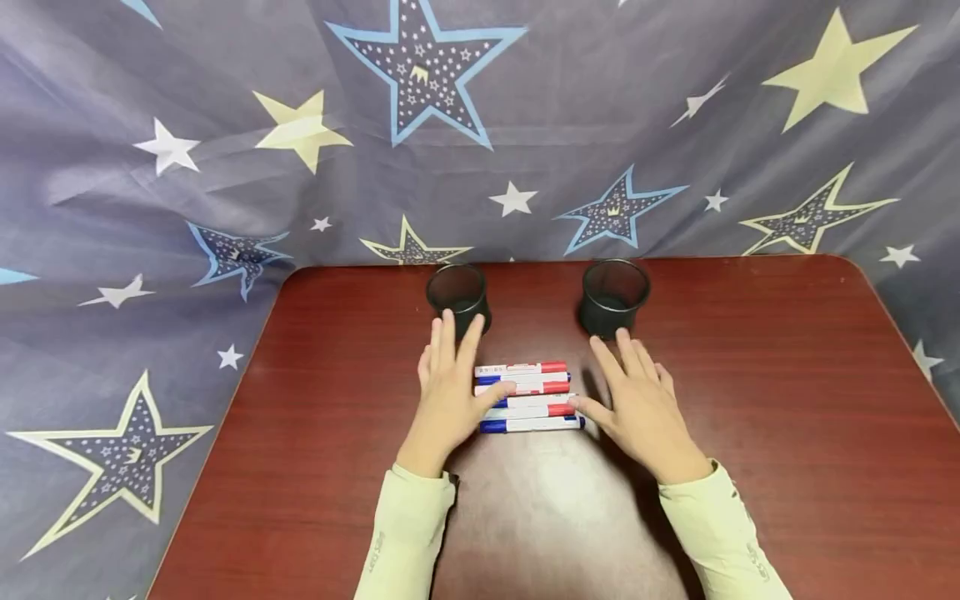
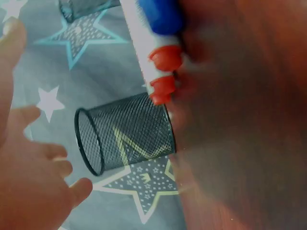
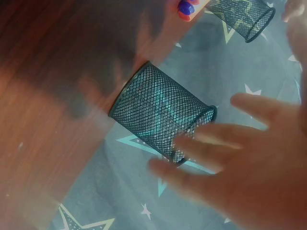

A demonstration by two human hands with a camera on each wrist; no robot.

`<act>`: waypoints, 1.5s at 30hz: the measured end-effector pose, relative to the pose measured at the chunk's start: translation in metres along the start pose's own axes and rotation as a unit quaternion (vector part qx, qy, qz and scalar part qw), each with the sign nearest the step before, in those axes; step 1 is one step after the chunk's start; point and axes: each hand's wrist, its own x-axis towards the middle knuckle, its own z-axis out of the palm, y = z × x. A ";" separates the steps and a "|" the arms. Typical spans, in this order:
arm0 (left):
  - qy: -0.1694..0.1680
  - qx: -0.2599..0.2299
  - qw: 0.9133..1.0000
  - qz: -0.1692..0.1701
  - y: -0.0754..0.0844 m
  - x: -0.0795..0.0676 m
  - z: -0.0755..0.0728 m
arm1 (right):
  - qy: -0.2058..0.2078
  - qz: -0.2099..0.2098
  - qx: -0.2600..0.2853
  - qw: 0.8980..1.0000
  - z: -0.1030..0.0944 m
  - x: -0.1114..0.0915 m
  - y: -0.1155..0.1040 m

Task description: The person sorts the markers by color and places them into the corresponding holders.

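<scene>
Several whiteboard markers with red or blue caps lie side by side on the table, among them a red-ended marker [image 1: 553, 367] at the back and a blue-capped marker [image 1: 536, 425] at the front. My left hand [image 1: 446, 400] is over their left ends, fingers spread and pointing forward. At their right ends is my right hand [image 1: 643, 408], its fingers also extended; whether either thumb touches a marker I cannot tell. Beyond the left hand stands a black mesh pen holder [image 2: 129, 134]. A second mesh pen holder [image 3: 158, 105] stands upright past the right fingertips.
The reddish-brown wooden table [image 1: 315, 450] has rounded back corners. A grey curtain [image 1: 570, 108] with star prints hangs right behind its back edge and down the left side. Both pen holders stand close to that back edge, with a gap between them.
</scene>
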 end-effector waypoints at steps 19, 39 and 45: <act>0.047 -0.212 0.968 -0.124 -0.054 0.054 -0.009 | 0.003 -0.046 0.032 0.998 -0.004 0.005 -0.003; 0.062 -0.467 0.874 -0.118 -0.077 0.076 0.023 | -0.019 -0.037 0.024 0.999 -0.002 0.003 0.005; 0.072 -0.477 0.871 -0.090 -0.077 0.084 0.027 | -0.025 -0.039 0.021 0.999 -0.002 0.004 0.008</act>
